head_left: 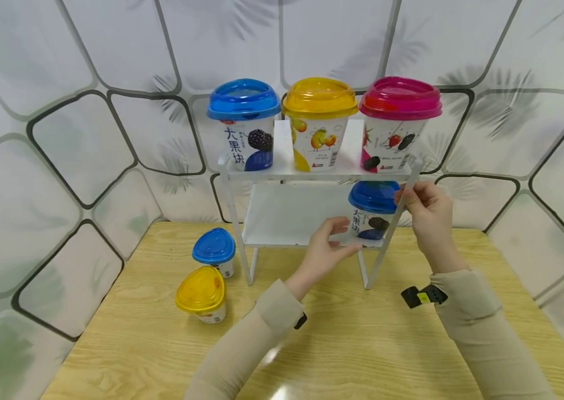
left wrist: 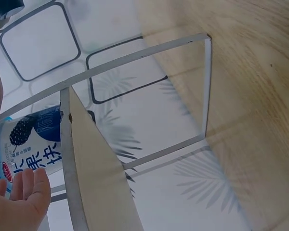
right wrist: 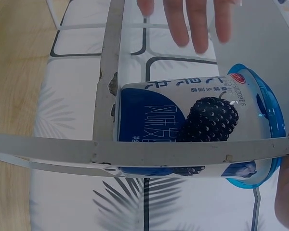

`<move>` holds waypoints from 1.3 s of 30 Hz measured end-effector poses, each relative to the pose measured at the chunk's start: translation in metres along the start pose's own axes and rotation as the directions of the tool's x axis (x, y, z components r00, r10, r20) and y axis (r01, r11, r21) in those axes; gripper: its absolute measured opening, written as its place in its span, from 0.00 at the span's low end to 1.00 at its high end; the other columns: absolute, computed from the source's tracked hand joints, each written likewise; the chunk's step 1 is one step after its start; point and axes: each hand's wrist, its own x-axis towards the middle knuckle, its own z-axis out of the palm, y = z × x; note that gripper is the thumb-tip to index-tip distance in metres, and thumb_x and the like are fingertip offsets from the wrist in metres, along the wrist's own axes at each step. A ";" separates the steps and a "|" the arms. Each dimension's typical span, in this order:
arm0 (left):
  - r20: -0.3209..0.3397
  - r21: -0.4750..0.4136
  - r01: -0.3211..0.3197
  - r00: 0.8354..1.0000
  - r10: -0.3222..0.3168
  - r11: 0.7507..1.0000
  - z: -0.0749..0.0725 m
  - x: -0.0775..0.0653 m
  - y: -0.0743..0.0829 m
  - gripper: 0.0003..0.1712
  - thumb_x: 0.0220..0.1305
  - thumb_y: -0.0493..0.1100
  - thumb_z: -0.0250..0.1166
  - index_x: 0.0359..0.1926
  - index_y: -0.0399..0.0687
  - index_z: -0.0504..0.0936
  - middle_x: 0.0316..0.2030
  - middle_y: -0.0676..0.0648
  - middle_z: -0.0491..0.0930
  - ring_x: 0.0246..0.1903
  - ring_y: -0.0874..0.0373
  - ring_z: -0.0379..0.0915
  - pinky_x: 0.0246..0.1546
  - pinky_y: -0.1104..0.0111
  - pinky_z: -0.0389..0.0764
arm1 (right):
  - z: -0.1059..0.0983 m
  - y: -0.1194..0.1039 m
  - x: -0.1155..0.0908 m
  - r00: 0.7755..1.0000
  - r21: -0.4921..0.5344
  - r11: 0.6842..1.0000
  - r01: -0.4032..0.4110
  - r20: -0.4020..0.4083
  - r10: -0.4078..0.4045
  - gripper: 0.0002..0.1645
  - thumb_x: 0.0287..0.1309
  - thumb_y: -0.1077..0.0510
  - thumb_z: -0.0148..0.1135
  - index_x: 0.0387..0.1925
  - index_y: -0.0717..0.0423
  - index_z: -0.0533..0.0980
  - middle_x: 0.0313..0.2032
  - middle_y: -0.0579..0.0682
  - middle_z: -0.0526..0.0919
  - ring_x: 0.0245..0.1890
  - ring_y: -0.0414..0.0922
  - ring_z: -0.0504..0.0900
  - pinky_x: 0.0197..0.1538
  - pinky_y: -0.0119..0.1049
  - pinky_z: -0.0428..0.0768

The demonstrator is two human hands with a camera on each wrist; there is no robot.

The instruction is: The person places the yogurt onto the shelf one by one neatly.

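Note:
A blue-lidded yogurt cup [head_left: 373, 211] with blackberry print stands upright at the right end of the rack's lower shelf [head_left: 292, 214]. My left hand [head_left: 329, 244] is at its left side, fingers spread and loosely bent; in the right wrist view, the left fingers [right wrist: 198, 24] are apart from the cup. At the rack's right post, my right hand [head_left: 429, 214] has curled fingers, with thumb and fingertips at the lid's edge, partly hidden by the post. In the left wrist view, the cup [left wrist: 26, 139] lies beyond my left hand [left wrist: 21, 207].
On the top shelf stand a blue-lidded cup [head_left: 247, 128], a yellow-lidded cup [head_left: 318, 128] and a pink-lidded cup [head_left: 397, 128]. Another blue-lidded cup [head_left: 214, 250] and a yellow-lidded cup [head_left: 202, 291] are on the wooden table [head_left: 352, 355], left of the rack. A patterned wall [head_left: 132, 128] surrounds it.

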 end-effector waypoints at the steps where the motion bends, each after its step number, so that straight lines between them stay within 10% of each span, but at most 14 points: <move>1: 0.006 0.002 -0.002 1.000 0.002 1.000 -0.001 -0.001 -0.002 0.31 0.53 0.40 0.65 0.57 0.39 0.64 0.54 0.45 0.68 0.51 0.57 0.65 0.48 0.65 0.69 | 0.000 0.000 0.000 1.000 0.000 1.000 -0.003 -0.005 0.003 0.06 0.56 0.66 0.52 0.27 0.62 0.75 0.24 0.48 0.80 0.26 0.40 0.79 0.36 0.26 0.76; 16: 0.087 0.114 0.035 0.995 -0.045 0.993 -0.014 -0.024 -0.017 0.30 0.54 0.45 0.64 0.56 0.41 0.65 0.49 0.47 0.72 0.47 0.58 0.68 0.46 0.63 0.70 | 0.001 -0.001 0.000 1.000 0.029 1.000 -0.010 -0.009 0.010 0.06 0.55 0.66 0.52 0.26 0.62 0.74 0.24 0.48 0.80 0.26 0.40 0.78 0.36 0.26 0.76; 25: 0.074 0.115 0.053 0.995 -0.062 0.992 -0.025 -0.036 -0.024 0.28 0.54 0.39 0.64 0.55 0.38 0.66 0.48 0.41 0.72 0.48 0.50 0.69 0.46 0.61 0.70 | 0.002 0.000 0.000 0.999 -0.004 1.000 -0.019 -0.030 0.019 0.12 0.56 0.66 0.53 0.32 0.78 0.69 0.23 0.48 0.79 0.26 0.40 0.78 0.36 0.26 0.76; 39: 0.016 0.141 0.014 1.000 -0.017 0.990 -0.062 -0.068 -0.025 0.27 0.53 0.43 0.64 0.55 0.45 0.67 0.47 0.47 0.73 0.47 0.52 0.69 0.45 0.57 0.69 | 0.002 -0.001 0.000 0.999 0.027 0.999 -0.031 -0.036 0.032 0.06 0.55 0.67 0.53 0.27 0.66 0.74 0.23 0.48 0.80 0.26 0.40 0.78 0.36 0.25 0.75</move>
